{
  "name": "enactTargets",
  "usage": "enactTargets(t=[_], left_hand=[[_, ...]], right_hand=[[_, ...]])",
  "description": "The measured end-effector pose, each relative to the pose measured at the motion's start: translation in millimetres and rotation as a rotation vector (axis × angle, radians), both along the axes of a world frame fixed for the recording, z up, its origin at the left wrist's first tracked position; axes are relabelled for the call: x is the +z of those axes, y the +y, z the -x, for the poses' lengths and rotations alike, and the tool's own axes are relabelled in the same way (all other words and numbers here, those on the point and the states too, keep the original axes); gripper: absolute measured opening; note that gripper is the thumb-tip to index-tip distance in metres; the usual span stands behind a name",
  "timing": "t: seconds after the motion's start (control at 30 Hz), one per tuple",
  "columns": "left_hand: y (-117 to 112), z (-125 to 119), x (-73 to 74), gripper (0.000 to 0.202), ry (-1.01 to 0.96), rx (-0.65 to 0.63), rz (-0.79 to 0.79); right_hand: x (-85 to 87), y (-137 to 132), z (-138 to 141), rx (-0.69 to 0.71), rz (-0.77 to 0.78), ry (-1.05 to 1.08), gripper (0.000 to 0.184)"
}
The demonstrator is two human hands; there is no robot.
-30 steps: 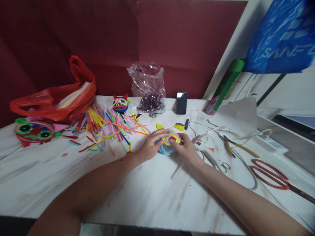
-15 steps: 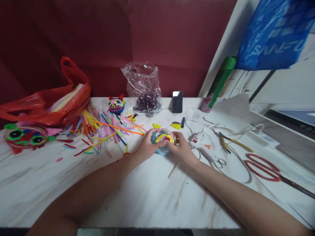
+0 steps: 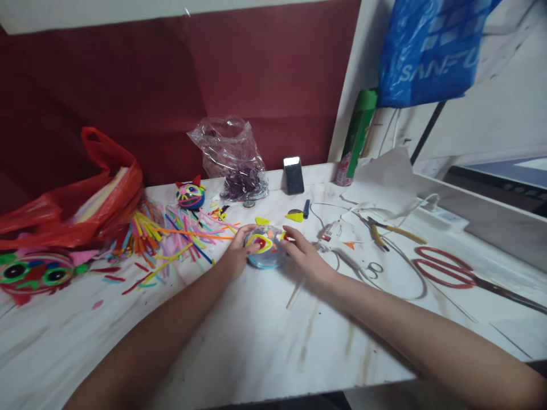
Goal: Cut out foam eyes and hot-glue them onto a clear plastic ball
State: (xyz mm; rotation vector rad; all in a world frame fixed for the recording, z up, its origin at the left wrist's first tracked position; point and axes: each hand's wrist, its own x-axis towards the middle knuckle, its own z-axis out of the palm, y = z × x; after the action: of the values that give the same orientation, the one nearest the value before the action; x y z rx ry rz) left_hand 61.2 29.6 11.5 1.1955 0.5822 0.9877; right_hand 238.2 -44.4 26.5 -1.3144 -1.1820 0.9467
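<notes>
A round craft ball [image 3: 268, 259], see-through and bluish with a yellow-and-red eye shape on it, sits low over the table between my hands. My left hand [image 3: 237, 250] grips its left side, the thumb lying on the eye shape. At its right side my right hand [image 3: 304, 253] curls its fingers against the edge, near a small yellow bit. Just behind the ball lie two yellow cut pieces, one on the left [image 3: 262, 221] and one on the right [image 3: 294, 217]. A glue gun [image 3: 348, 256] rests right of my right hand.
Fuzzy craft stems [image 3: 179, 233] spread out on the left, by a red plastic bag [image 3: 64, 199] and a decorated face ball [image 3: 40, 273]. A small cat-faced ball [image 3: 190, 196], clear bag [image 3: 239, 176], phone [image 3: 293, 175] and spray can [image 3: 356, 139] stand behind. Pliers [image 3: 387, 230] and red-handled scissors [image 3: 448, 267] lie right.
My view has shifted, so most things appear further left. The eye shape on the ball has turned to the left, and my right thumb has come away from its front.
</notes>
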Motion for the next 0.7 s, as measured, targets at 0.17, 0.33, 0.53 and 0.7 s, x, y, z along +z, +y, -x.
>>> enactTargets(t=[0.17, 0.33, 0.53, 0.7], left_hand=[[15, 14, -1.5, 0.056, -0.03, -0.074, 0.091], [16, 15, -1.5, 0.055, -0.048, -0.06, 0.111], [16, 16, -2.9, 0.058, -0.05, -0.046, 0.096], [18, 16, -5.1, 0.058, -0.027, -0.039, 0.086]], right_hand=[[-5.9, 5, -6, 0.086, -0.005, 0.204, 0.051], [-11.8, 6, -9, 0.15, 0.001, 0.392, 0.049], [-10.7, 7, -8, 0.157, -0.031, 0.464, 0.047], [-9.3, 8, -8, 0.156, -0.012, 0.454, 0.048]])
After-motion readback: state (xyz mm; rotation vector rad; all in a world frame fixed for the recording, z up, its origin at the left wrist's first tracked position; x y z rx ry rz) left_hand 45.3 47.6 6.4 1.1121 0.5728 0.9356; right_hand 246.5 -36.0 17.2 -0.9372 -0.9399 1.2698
